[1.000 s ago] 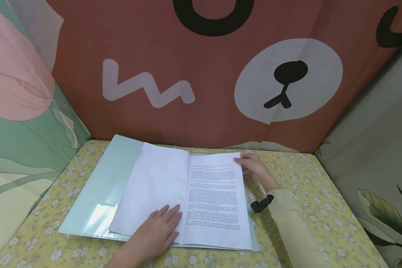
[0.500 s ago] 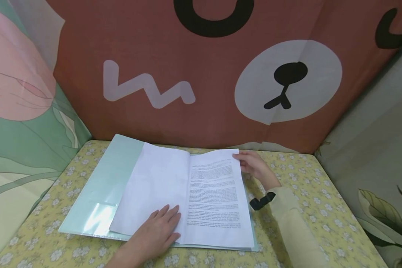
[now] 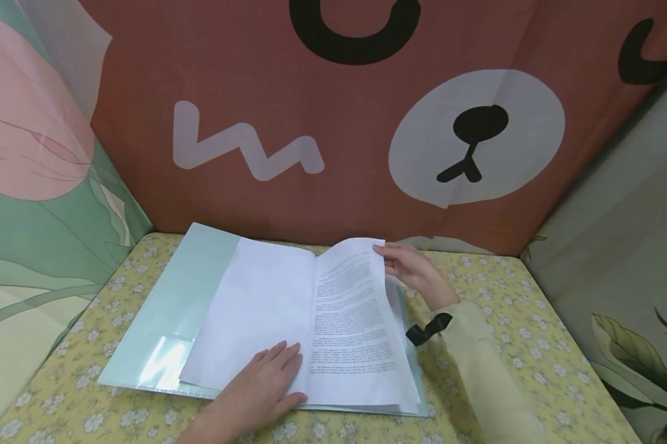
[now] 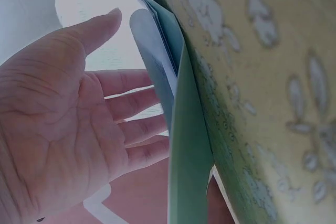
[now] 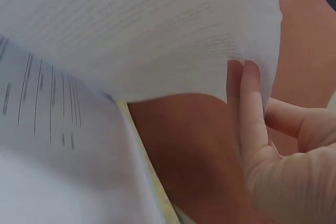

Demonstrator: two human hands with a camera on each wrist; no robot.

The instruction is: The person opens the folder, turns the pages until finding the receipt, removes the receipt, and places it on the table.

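Observation:
A pale green folder [image 3: 169,311] lies spread on the table, with a stack of white paper sheets inside. Its left-hand sheet [image 3: 252,296] looks blank. Across the lower part of that sheet my left hand [image 3: 261,382] rests with straight fingers. At the top right corner, my right hand [image 3: 413,268] pinches a printed page [image 3: 350,327] between thumb and fingers. That page bows upward, its far right corner lifted off the stack. In the right wrist view, lined or ruled paper [image 5: 42,108] shows beneath the raised page [image 5: 157,51].
The table wears a yellow flowered cloth [image 3: 511,333]. A brown fabric wall with a bear's face [image 3: 355,203] stands right behind it. Patterned hangings flank both sides. A black strap piece [image 3: 429,328] sits at the right wrist, by a cream sleeve [image 3: 485,370].
My right hand has moved up and to the left, raising the printed page's corner and bending it away from the stack. The left hand stays nearly in place.

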